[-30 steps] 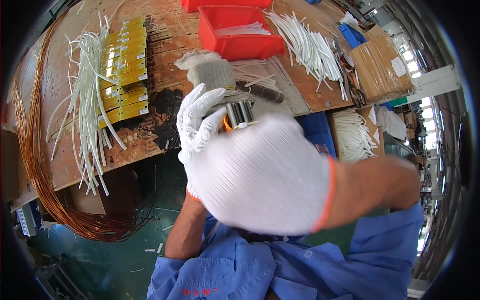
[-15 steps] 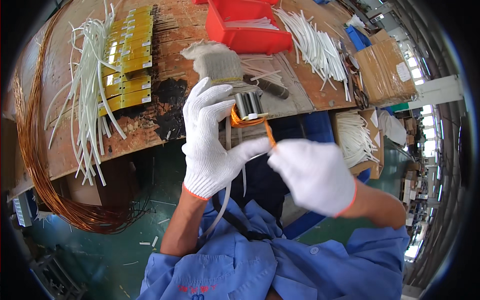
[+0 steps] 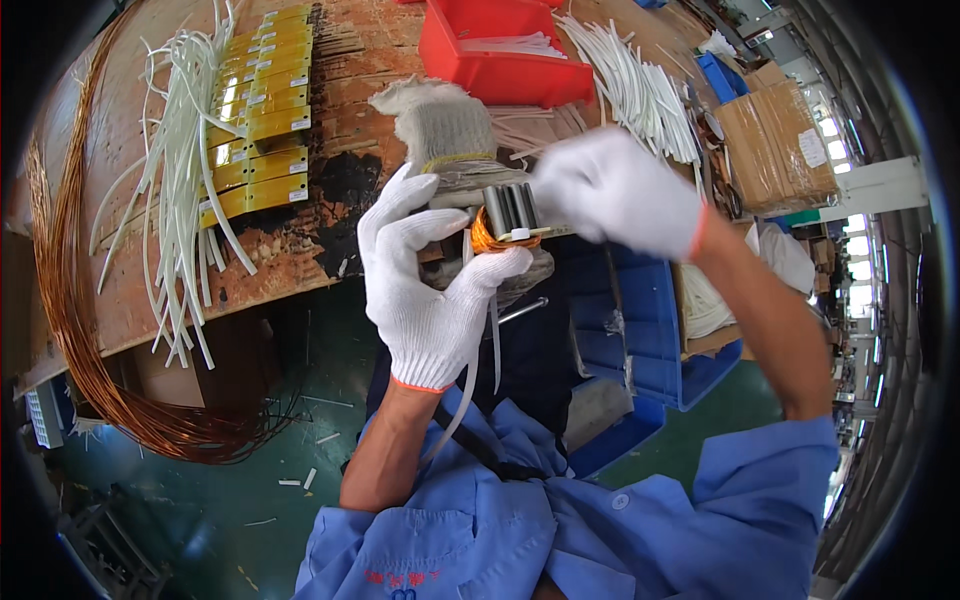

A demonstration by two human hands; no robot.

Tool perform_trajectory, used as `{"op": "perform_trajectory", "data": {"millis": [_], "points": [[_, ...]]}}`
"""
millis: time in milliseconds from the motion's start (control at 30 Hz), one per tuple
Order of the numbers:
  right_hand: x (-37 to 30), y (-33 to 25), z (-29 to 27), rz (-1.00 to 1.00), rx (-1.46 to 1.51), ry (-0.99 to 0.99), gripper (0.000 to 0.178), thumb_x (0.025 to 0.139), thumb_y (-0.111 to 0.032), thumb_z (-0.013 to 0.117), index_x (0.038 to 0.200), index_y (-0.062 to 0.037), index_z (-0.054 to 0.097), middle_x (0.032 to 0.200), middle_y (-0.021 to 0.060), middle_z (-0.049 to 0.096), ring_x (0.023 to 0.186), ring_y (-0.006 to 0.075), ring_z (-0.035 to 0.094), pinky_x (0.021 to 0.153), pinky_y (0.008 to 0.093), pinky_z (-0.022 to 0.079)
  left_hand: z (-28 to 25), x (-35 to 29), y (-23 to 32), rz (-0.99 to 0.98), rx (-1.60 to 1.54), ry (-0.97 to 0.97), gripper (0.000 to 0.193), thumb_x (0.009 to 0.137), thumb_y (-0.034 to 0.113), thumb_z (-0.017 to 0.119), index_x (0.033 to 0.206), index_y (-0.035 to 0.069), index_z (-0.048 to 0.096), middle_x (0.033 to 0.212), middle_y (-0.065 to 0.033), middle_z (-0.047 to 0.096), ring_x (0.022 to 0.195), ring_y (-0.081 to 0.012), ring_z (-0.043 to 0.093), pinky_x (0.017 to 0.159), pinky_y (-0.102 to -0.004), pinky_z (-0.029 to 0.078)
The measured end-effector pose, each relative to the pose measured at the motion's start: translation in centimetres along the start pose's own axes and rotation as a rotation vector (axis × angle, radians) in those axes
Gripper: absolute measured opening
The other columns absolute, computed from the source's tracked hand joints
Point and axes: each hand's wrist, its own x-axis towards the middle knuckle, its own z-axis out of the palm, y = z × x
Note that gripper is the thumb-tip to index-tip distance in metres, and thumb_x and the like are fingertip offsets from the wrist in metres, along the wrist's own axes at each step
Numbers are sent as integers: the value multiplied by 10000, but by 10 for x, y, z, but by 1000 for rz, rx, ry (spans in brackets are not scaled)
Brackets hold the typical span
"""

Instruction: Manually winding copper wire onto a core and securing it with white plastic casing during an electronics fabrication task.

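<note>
My left hand (image 3: 425, 290), in a white knitted glove with an orange cuff, grips a small wound coil in front of my body. Dark grey metal cylinders (image 3: 512, 210) stand up from the piece, and orange copper wire (image 3: 485, 236) wraps round its lower part. Thumb and fingers press on its left and lower sides. White flat strips (image 3: 496, 345) hang below it. Just right of the coil's top is my right hand (image 3: 610, 190), gloved too, rounded like a fist and blurred. What its fingers hold is hidden.
The worn wooden bench (image 3: 250, 275) carries white tubes (image 3: 180, 180), yellow labelled pieces (image 3: 280, 110), a red bin (image 3: 490, 60), a grey knitted cloth (image 3: 440, 120) and more white tubes (image 3: 640, 100). Long copper wire (image 3: 100, 370) loops over its left edge. Blue crates (image 3: 640, 320) and cardboard boxes (image 3: 775, 150) stand right.
My right hand has moved up and away from me, from below right of the coil to beside its top. The orange strand it was pulling no longer shows. My left hand keeps its grip.
</note>
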Motion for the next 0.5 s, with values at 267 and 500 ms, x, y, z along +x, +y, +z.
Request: {"op": "perform_trajectory", "data": {"millis": [267,500], "points": [[-109,-47,103,-387,-847,237,147,922,-189,677,983,-61,715,717,18,536,582,156,604,444,369,431,6,10,13,155,60,-133,775,686,327,1081,1255,11,660,1467,-236,604,1490,-480,521,1234,-564,455],[52,-90,23,-716,-1030,-50,200,800,-235,830,874,-50,847,854,177,808,870,370,821,741,493,655,10,-2,27,-182,96,-40,634,664,211,1081,1146,15,720,1392,-209,650,1383,-407,621,1146,-499,533]]}}
